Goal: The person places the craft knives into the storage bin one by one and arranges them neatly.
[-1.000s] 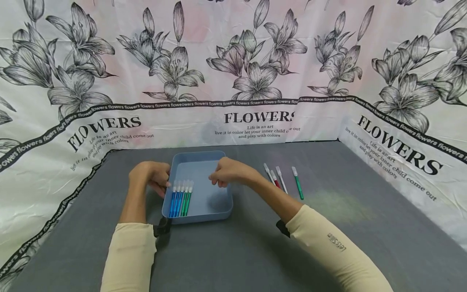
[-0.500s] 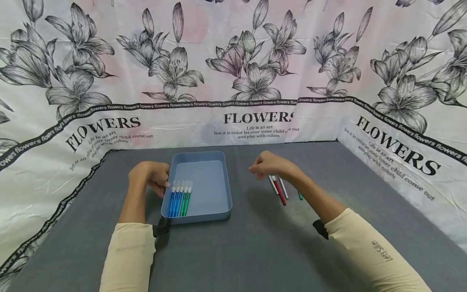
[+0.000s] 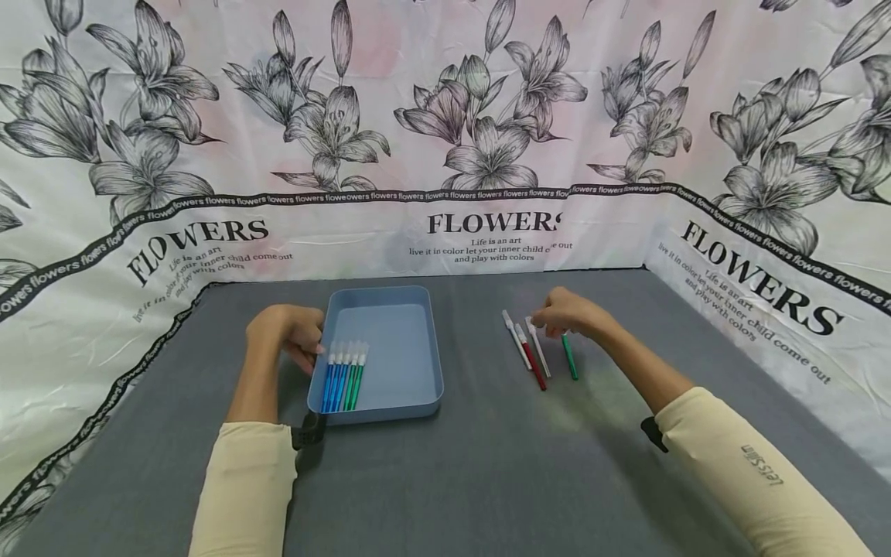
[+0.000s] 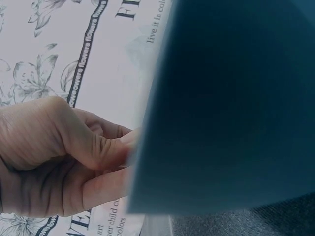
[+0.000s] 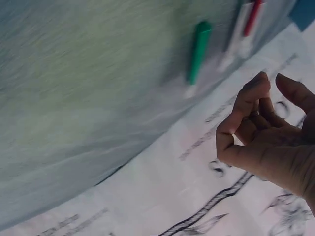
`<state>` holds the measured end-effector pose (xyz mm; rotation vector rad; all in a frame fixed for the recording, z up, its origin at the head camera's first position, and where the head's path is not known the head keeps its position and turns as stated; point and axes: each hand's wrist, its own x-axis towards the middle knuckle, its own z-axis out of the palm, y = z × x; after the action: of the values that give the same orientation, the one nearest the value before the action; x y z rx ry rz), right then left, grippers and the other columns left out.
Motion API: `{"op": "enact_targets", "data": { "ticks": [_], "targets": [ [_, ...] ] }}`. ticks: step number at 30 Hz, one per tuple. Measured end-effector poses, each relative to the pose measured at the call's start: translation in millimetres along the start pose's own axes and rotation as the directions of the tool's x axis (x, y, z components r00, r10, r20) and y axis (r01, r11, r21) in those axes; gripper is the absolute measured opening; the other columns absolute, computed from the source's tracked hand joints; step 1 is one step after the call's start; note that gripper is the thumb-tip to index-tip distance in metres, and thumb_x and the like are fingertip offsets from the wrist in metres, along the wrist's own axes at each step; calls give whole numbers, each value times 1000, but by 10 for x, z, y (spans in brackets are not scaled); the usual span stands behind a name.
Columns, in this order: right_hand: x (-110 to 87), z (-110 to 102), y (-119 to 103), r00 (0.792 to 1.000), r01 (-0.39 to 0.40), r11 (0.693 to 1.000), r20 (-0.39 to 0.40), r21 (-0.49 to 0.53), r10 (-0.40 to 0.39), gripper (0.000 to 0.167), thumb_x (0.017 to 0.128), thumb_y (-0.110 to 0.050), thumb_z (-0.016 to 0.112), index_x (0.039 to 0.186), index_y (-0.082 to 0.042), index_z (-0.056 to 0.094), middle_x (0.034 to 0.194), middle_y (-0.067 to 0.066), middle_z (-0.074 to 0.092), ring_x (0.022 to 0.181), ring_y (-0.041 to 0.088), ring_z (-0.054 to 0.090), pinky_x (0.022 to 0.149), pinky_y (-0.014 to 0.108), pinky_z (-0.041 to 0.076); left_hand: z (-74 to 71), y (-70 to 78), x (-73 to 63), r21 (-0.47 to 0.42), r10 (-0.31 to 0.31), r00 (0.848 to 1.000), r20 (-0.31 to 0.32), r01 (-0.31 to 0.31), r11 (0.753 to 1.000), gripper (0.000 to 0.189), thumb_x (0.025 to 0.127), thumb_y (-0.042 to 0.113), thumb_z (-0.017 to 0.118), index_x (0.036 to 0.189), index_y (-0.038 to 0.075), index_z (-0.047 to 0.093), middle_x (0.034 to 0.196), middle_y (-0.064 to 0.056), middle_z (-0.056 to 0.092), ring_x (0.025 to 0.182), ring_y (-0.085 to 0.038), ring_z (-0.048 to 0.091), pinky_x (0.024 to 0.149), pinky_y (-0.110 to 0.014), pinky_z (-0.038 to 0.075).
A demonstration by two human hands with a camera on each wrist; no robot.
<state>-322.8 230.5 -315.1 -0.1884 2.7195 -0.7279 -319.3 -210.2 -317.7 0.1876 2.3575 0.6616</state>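
In the head view, a blue tray (image 3: 400,340) sits left of centre on the grey counter (image 3: 487,472), the left hand (image 3: 288,337) gripping its left wall. Blue and green pens (image 3: 341,383) lie inside, nearly upright in the frame, pale caps uppermost. Right of centre, the right hand (image 3: 565,312) is at the cap ends of a white pen (image 3: 541,356) and a green pen (image 3: 571,362); contact is unclear. A red pen (image 3: 534,367) lies just left. These slant from upper left to lower right; pinching one barrel squarely across that axis should spare its neighbours.

In the left wrist view, thumb and fingers clamp the tray's edge; firm, light pressure should steady it.

In the right wrist view, thumb and forefinger are apart, nothing between; the green pen, upper centre, points its pale cap downward.
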Motion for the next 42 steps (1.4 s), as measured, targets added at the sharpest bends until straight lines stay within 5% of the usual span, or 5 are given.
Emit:
{"op": "enact_targets", "data": {
  "ticks": [4, 10, 28, 42],
  "targets": [
    [49, -36, 227, 999, -50, 998, 2, -26, 50, 43, 95, -14, 59, 55, -18, 45, 56, -4, 53, 55, 9, 46, 52, 23, 29, 4, -27, 11, 10, 10, 1000, 14, -10, 1000, 31, 108, 0, 48, 135, -16, 51, 109, -21, 74, 85, -15, 75, 82, -33, 67],
    [92, -35, 447, 996, -88, 996, 21, -3, 88, 42, 95, -7, 57, 57, -17, 43, 52, -7, 37, 50, 7, 36, 52, 22, 33, -2, -12, -4, 15, -6, 1000, -3, 6, 1000, 28, 108, 1, 49, 132, -14, 55, 109, -21, 75, 85, -15, 76, 83, -33, 67],
    [167, 19, 534, 979, -200, 979, 41, -25, 201, 22, 97, -12, 65, 79, -2, 59, 66, -2, 52, 56, 5, 49, 56, 19, 49, 22, 5, 9, -8, -27, 999, -18, 26, 1000, 24, 106, -1, 52, 126, -12, 60, 102, -15, 75, 82, -14, 74, 78, -30, 67],
    [34, -17, 352, 996, -43, 997, 84, 68, 37, 37, 100, -21, 64, 66, -9, 61, 57, -6, 47, 52, 7, 33, 51, 23, 29, 9, 5, 9, -37, -27, 999, -22, 26, 999, 24, 107, 0, 51, 126, -12, 58, 102, -15, 75, 85, -15, 74, 79, -31, 67]
  ]
}}
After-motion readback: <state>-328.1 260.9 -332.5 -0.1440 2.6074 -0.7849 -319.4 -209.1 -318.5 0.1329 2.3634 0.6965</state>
